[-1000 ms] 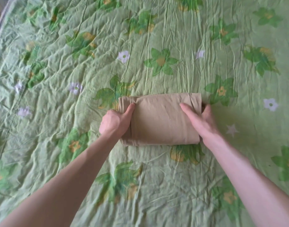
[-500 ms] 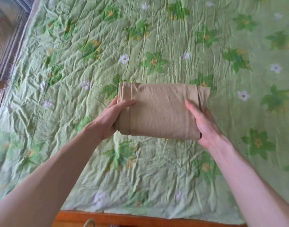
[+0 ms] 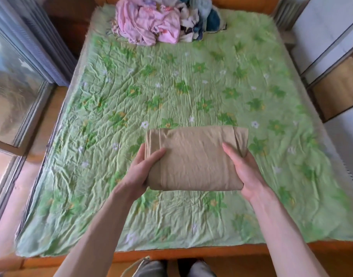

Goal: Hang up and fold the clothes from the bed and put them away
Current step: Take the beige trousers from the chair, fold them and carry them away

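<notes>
**Folded tan garment carried over the bed: handling notes**

The bed fills the view, spread with a crinkled green coverlet printed with leaves and small white flowers; its thin cloth lies in fine wrinkles over a flat mattress, framed by an orange wooden edge at the near side. At the far end sits a loose heap of unfolded clothes, pink at the left and blue and patterned at the right, soft and tangled, judged to be the work remaining.

The folded tan garment is a compact rectangular packet of smooth, matte woven cloth, with stacked layer edges showing along its left side and a tucked flap at its right. It is held above the near half of the bed, apart from the coverlet.

Your left hand has its thumb laid over the top at the left edge, with the fingers hidden beneath. Your right hand does likewise at the right edge, thumb on top. Each grip is thus partly closed around the packet, clamping the layers from both sides.

Expect the packet to be light, limp and unbreakable, yet prone to sag or unfold if supported at one end only. Take it from beneath, near the two short edges, pressing the loose layers together.
</notes>
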The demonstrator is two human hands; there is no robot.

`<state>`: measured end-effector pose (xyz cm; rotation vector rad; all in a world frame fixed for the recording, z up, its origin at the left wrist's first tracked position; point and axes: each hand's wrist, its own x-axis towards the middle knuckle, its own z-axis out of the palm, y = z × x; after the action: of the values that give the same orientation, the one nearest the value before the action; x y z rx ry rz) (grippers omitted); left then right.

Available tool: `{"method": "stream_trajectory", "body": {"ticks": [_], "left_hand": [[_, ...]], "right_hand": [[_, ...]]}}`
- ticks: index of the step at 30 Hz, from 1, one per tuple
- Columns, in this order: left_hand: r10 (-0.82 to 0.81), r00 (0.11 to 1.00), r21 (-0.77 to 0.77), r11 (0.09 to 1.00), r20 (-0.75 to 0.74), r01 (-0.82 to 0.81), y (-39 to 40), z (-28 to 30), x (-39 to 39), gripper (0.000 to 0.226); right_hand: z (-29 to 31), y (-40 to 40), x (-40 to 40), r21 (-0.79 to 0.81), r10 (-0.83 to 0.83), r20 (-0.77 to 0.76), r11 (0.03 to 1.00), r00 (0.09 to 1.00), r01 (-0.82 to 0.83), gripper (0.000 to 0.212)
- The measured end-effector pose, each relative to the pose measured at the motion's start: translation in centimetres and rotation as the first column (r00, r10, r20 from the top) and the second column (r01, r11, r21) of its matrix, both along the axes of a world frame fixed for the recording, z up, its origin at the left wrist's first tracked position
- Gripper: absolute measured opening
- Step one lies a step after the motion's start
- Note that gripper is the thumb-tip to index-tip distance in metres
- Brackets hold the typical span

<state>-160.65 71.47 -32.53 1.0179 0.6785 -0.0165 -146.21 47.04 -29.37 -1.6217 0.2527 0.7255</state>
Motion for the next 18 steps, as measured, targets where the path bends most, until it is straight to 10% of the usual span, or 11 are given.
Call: {"method": "stream_trajectory", "body": {"ticks": [18], "left_hand": [[-0.339, 0.904, 0.1, 0.941, 0.262, 0.324, -12.4, 14.2, 4.7, 0.035]], "right_hand": [[13.2, -14.2, -8.3, -0.065, -0.602, 0.257, 0.77, 0.756, 0.635, 0.058]]}}
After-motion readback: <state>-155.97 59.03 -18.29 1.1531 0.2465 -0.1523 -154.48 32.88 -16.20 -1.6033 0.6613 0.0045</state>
